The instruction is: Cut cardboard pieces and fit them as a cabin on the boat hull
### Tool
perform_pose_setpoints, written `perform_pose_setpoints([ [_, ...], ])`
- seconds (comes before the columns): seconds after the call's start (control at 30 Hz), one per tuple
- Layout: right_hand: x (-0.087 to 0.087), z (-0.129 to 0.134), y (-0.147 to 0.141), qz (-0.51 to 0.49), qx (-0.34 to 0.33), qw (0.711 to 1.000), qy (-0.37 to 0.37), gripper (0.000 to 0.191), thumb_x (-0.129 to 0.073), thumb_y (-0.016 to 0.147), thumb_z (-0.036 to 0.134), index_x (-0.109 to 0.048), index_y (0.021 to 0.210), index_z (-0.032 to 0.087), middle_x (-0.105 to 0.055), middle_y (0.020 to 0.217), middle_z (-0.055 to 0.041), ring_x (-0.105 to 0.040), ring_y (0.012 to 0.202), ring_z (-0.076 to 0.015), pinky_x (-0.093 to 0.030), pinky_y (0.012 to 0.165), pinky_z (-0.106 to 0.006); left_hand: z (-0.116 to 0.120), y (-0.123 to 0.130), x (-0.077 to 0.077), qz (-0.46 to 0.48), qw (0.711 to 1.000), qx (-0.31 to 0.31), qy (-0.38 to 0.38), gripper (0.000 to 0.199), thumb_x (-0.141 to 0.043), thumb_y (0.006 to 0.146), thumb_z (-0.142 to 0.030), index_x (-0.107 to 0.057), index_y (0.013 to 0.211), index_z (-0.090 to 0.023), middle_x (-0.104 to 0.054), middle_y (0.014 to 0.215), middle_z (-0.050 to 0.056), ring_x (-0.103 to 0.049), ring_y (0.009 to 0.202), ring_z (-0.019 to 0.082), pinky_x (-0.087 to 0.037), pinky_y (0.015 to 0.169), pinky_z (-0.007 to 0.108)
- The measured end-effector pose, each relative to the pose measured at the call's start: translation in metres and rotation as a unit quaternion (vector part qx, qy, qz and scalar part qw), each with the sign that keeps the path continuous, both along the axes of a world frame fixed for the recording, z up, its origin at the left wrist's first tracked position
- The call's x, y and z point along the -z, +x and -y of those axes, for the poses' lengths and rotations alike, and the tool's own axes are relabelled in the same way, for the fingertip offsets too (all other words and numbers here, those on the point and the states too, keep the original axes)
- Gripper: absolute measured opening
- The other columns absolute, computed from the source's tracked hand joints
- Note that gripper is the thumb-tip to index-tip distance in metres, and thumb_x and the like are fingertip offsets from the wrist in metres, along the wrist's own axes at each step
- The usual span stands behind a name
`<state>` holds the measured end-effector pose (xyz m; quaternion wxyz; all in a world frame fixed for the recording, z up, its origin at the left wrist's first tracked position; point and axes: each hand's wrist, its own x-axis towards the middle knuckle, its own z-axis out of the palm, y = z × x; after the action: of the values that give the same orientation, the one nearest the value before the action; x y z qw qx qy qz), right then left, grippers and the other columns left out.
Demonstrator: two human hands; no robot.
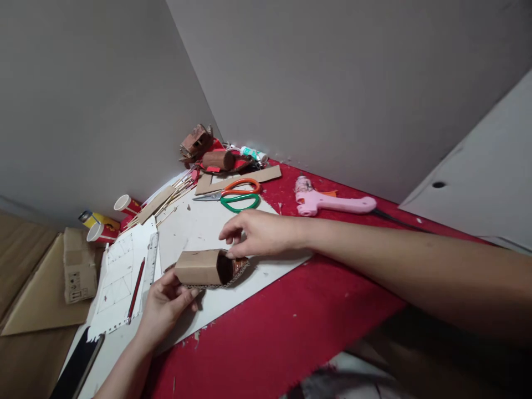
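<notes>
A small brown cardboard model (197, 267), a folded tube on a corrugated base with a dark open end facing right, sits low over the white board. My left hand (166, 302) grips its left end, the thumb along the near side and the fingers partly hidden behind. Over the open end is my right hand (260, 235), its fingers bent and apart from the thumb. The thumb tip is at the rim of the opening; whether it touches I cannot tell. Something reddish brown and shiny shows on the base beside the opening.
Scissors (235, 194) with orange and green handles lie beyond my hands. A pink glue gun (336, 204) rests on the red tabletop (266, 332). To the left are a drawing sheet (118, 277), a pencil (136, 291), wooden sticks (177, 194) and paper cups (100, 231).
</notes>
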<state>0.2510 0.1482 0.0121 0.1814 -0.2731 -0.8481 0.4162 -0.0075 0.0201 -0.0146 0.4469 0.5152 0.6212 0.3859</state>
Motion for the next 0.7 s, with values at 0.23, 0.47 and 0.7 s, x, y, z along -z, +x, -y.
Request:
perform_pose_setpoints([
  [0.23, 0.006, 0.007, -0.008, 0.072, 0.008, 0.992, 0.100, 0.030, -0.069, 0.077, 0.032, -0.076, 0.102, 0.017, -0.075, 0.090, -0.0071, -0.064, 0.077, -0.0198, -0.035, 0.057, -0.027, -0.001, 0.001, 0.000, -0.028, 0.999, 0.018, -0.001, 0.033, -0.081, 0.076, -0.027, -0.067, 0.105, -0.018, -0.064, 0.057, -0.002, -0.059, 0.052, 0.010, -0.047, 0.055, 0.021],
  [0.47, 0.012, 0.018, -0.011, 0.129, 0.008, 0.978, 0.165, 0.021, -0.063, 0.076, 0.025, -0.077, 0.090, 0.018, -0.077, 0.087, -0.0108, -0.068, 0.077, -0.0244, -0.033, 0.058, -0.029, 0.006, 0.016, -0.001, -0.011, 0.999, 0.045, -0.003, 0.029, -0.078, 0.079, -0.027, -0.063, 0.102, -0.017, -0.063, 0.057, -0.003, -0.059, 0.053, 0.011, -0.048, 0.055, 0.022],
  [0.7, 0.016, 0.023, -0.014, 0.147, -0.002, 0.976, 0.161, 0.022, -0.061, 0.073, 0.012, -0.076, 0.087, 0.017, -0.077, 0.089, -0.0109, -0.069, 0.083, -0.0266, -0.042, 0.066, -0.030, 0.019, 0.029, -0.003, -0.041, 0.995, 0.072, 0.053, 0.021, -0.068, 0.086, -0.026, -0.060, 0.104, -0.019, -0.061, 0.068, -0.002, -0.057, 0.054, 0.010, -0.047, 0.051, 0.020],
])
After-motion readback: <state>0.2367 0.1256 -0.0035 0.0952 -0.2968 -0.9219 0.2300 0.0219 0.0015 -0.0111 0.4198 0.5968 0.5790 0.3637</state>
